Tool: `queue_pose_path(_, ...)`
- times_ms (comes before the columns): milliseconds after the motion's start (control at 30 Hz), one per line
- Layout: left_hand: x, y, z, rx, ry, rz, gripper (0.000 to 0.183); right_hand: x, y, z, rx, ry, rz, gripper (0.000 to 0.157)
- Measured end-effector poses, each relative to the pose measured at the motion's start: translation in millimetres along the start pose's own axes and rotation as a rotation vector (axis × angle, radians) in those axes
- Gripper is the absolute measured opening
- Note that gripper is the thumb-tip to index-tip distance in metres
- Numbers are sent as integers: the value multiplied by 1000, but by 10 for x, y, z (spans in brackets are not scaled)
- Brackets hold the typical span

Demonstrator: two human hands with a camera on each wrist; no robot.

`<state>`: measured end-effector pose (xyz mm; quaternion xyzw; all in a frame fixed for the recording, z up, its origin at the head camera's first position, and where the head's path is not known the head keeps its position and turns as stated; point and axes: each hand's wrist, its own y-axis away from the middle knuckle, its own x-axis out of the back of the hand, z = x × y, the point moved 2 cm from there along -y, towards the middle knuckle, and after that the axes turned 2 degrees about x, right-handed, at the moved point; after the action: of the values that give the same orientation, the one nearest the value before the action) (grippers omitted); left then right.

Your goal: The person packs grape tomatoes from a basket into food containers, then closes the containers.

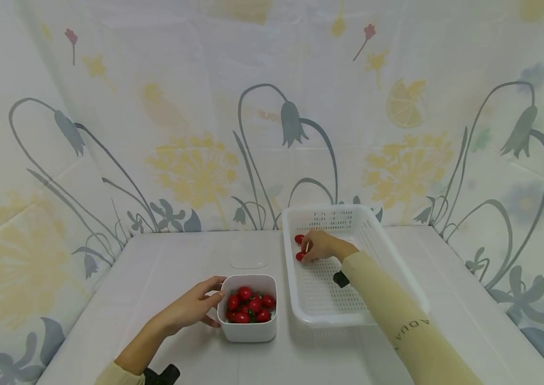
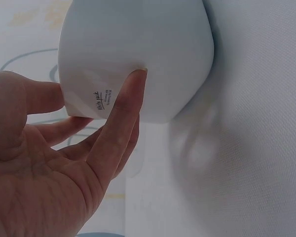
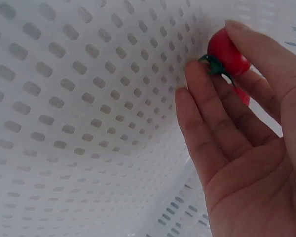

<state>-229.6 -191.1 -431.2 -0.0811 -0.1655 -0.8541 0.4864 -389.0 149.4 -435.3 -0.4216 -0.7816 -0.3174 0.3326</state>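
Observation:
My left hand (image 1: 197,305) rests against the left side of a small white box (image 1: 250,332). In the left wrist view the fingers (image 2: 121,108) lie fairly straight along its wall, below small printed lettering. Several red cherry tomatoes (image 1: 254,305) fill the box, some with green stems. In the white perforated basket (image 1: 336,321), my right hand (image 1: 321,246) pinches a cherry tomato (image 3: 227,52) with a green stem between thumb and fingertips. A second cherry tomato (image 1: 299,239) lies close by, at the basket's left wall; the fingers partly hide it in the right wrist view.
A clear flat lid-like piece (image 1: 249,259) lies on the white tabletop (image 1: 180,262) behind the box. The basket stands just right of the box. A floral-printed sheet (image 1: 272,160) rises behind and along both sides of the table.

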Motion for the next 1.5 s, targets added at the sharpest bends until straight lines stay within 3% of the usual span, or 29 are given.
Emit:
queue_pose_path(367,7,-2,-11,-7,3,-6,44,46,185,-85,100,-19,-33,23)
queue_pose_path(1200,11,-10,-34,-8,-5,-12,46,159,729,-460,334,-47,21,21)
queue_pose_path(1500,10,-28,-46,-10,-7,-14,46,115,893,-712,402,-56,16,20)
